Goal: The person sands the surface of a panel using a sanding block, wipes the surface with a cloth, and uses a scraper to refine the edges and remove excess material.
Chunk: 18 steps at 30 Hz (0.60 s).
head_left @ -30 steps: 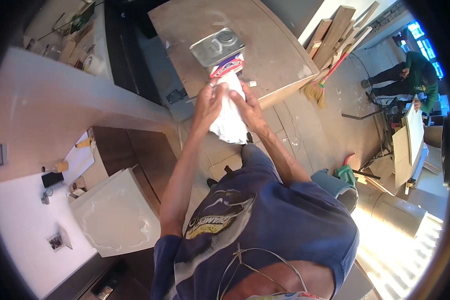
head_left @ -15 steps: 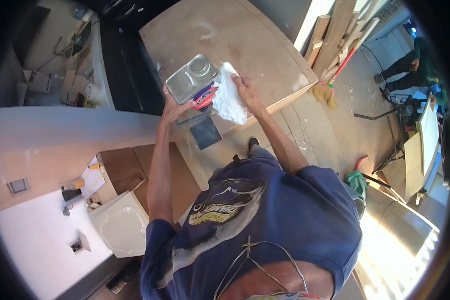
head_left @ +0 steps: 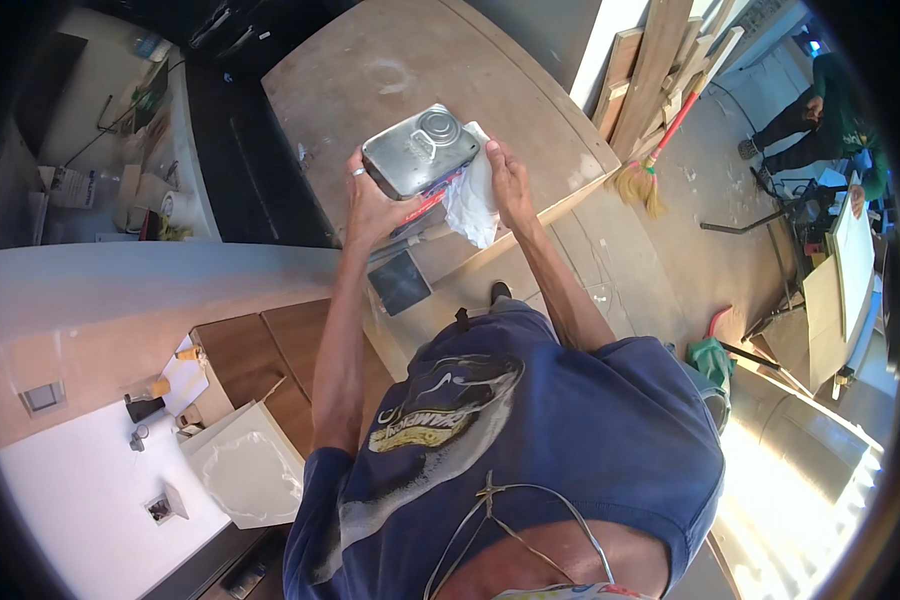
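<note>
A rectangular metal tin (head_left: 395, 165), with a round cap and a wire handle on its silvery top, is held up over the near part of a brown tabletop (head_left: 340, 75). My left hand (head_left: 370, 208) is closed around its left and near side, the thumb across the coloured label. On the right, my right hand (head_left: 511, 188) grips a crumpled white cloth (head_left: 473, 205). The cloth lies against the tin's right side and hangs down over part of the label. My right fingertips are partly hidden behind the cloth.
Wooden planks (head_left: 650, 85) lean at the back right, beside a red-handled broom (head_left: 638, 185). A dark square panel (head_left: 400, 284) lies below the tabletop's near edge. Brown cabinet panels (head_left: 260, 360) stand at left. Another person (head_left: 820, 115) is at far right, near a cluttered work stand.
The tin has shifted right and turned slightly, with my left hand on it. My right hand and the cloth have moved a little right; less of the label shows.
</note>
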Each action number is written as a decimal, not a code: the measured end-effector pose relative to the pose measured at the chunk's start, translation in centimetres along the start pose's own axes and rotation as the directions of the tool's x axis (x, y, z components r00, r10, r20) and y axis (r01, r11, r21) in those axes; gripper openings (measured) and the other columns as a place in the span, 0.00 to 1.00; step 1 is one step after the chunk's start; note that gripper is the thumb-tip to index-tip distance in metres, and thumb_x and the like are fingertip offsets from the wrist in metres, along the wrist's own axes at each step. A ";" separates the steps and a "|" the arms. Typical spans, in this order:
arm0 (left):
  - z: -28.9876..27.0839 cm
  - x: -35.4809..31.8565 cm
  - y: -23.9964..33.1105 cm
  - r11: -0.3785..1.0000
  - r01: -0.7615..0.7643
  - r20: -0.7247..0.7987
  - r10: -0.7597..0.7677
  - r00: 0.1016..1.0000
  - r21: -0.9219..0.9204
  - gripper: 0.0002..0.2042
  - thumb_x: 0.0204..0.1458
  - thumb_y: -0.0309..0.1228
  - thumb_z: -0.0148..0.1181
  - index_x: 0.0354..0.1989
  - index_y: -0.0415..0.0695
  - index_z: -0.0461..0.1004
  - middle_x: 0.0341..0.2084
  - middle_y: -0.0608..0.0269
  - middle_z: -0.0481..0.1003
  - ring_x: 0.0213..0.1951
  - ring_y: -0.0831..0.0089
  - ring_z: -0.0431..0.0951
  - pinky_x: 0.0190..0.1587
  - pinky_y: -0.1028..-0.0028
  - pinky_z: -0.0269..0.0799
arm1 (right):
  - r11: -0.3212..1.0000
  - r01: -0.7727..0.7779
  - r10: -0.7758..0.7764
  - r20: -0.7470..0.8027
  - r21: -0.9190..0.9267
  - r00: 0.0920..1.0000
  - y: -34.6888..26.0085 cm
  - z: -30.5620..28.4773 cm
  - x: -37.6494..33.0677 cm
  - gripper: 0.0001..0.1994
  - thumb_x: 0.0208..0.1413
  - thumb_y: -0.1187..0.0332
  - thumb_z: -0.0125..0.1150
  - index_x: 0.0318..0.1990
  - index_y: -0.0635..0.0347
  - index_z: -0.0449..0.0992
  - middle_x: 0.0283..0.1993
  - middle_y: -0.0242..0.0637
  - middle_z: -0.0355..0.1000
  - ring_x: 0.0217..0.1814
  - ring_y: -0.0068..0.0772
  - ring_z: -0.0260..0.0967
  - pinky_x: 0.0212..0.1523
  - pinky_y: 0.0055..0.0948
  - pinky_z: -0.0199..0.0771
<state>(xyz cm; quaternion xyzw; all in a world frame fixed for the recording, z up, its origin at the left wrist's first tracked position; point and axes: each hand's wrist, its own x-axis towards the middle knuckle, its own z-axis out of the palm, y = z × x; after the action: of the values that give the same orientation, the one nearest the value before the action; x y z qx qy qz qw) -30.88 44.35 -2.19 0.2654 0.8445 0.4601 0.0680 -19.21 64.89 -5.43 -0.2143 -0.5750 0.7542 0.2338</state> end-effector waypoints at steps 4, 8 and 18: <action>1.5 -0.5 4.2 0.987 0.014 -0.022 -0.010 1.000 0.158 0.60 0.31 0.41 0.85 0.70 0.33 0.48 0.62 0.39 0.61 0.66 0.46 0.62 0.68 0.53 0.63 | 0.997 -0.059 0.058 -0.031 -0.044 0.998 -1.0 -1.6 -0.3 0.30 0.75 0.49 0.49 0.68 0.68 0.71 0.61 0.49 0.76 0.64 0.36 0.71 0.65 0.32 0.68; 2.4 -0.4 6.0 0.985 0.006 -0.023 -0.002 1.000 0.172 0.57 0.31 0.39 0.84 0.68 0.33 0.50 0.61 0.37 0.62 0.65 0.41 0.61 0.68 0.50 0.61 | 0.997 -0.053 0.052 -0.018 -0.064 0.998 -0.2 -2.9 0.6 0.29 0.73 0.49 0.50 0.69 0.66 0.71 0.63 0.48 0.75 0.62 0.34 0.72 0.64 0.31 0.70; 4.9 1.7 7.8 0.968 -0.077 0.027 0.072 0.997 0.239 0.52 0.31 0.34 0.78 0.67 0.35 0.51 0.60 0.33 0.63 0.64 0.37 0.61 0.69 0.47 0.58 | 0.995 -0.089 0.092 -0.085 0.033 0.992 1.1 -5.0 1.5 0.27 0.74 0.52 0.49 0.68 0.65 0.72 0.65 0.51 0.73 0.70 0.40 0.66 0.70 0.34 0.64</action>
<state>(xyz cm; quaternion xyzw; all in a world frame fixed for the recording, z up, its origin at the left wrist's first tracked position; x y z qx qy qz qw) -27.60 52.26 1.61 0.3074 0.8828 0.3544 0.0258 -17.51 69.37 -7.80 -0.2692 -0.5431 0.7623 0.2269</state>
